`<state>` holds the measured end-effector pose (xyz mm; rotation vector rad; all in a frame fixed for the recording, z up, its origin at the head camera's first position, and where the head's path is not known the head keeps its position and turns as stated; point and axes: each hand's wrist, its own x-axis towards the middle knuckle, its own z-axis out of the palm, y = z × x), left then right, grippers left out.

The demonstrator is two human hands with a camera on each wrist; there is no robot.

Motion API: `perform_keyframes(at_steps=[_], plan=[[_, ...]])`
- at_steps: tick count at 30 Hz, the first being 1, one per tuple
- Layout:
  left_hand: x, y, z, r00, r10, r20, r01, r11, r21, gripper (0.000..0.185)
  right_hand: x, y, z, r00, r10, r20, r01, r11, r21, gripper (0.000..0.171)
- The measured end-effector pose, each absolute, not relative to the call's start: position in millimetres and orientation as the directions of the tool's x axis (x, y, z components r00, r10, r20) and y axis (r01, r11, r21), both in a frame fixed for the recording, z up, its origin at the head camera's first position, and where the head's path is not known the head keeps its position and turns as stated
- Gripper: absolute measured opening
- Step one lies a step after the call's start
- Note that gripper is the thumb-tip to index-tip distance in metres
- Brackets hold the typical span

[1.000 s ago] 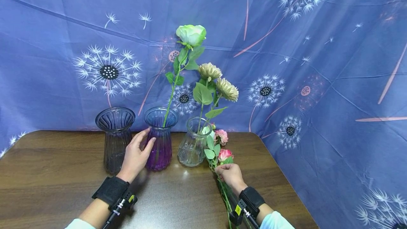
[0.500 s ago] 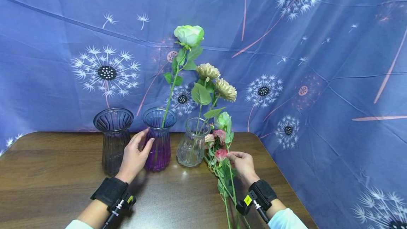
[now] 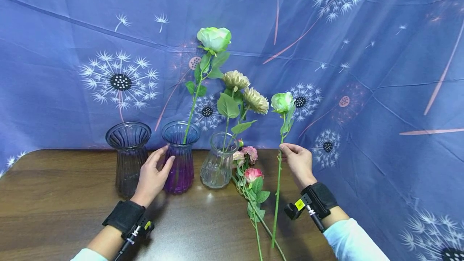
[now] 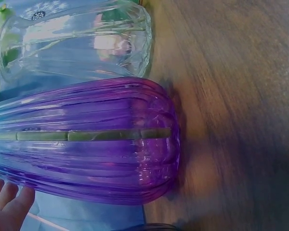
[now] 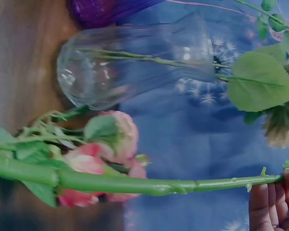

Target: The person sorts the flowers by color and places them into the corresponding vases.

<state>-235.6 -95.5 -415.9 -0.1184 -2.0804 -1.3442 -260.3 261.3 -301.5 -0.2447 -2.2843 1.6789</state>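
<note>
Right wrist view alone shows fingers (image 5: 274, 204) apparently pinching rose stem (image 5: 135, 183).

Pink flowers' stems (image 3: 259, 233) run off the bottom edge.

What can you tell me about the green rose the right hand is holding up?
The green rose has a small pale-green bloom at the top, a few leaves just under it and a long bare green stem with small nubs. It stands nearly upright, to the right of the clear vase. The right hand pinches the stem below the leaves; whether its lower end touches the wooden table cannot be told.
</note>
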Motion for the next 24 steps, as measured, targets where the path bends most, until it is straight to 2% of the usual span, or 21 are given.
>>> perform_keyframes(at_steps=[6,10,14,21,24], plan=[[-235,-95,-416,-0.786,-0.256,0.563,0.408,0.468,0.784,0.037,-265,261,-274,-0.924,0.33,0.192,-0.077,0.332,-0.94,0.031],[-235,-96,-416,-0.786,-0.262,0.56,0.4,0.474,0.784,0.037,-270,254,-257,-0.915,0.333,0.226,-0.126,0.294,-0.947,0.03],[-235,-96,-416,-0.786,-0.257,0.562,0.405,0.472,0.783,0.037,-274,243,-237,-0.9,0.332,0.284,-0.221,0.215,-0.951,0.027],[-234,-95,-416,-0.789,-0.251,0.561,0.409,0.466,0.784,0.037,-277,215,-196,-0.852,0.322,0.412,-0.379,0.161,-0.911,0.014],[-234,-95,-416,-0.787,-0.254,0.562,0.408,0.469,0.783,0.037,-278,199,-182,-0.841,0.3,0.45,-0.426,0.147,-0.893,0.018]])
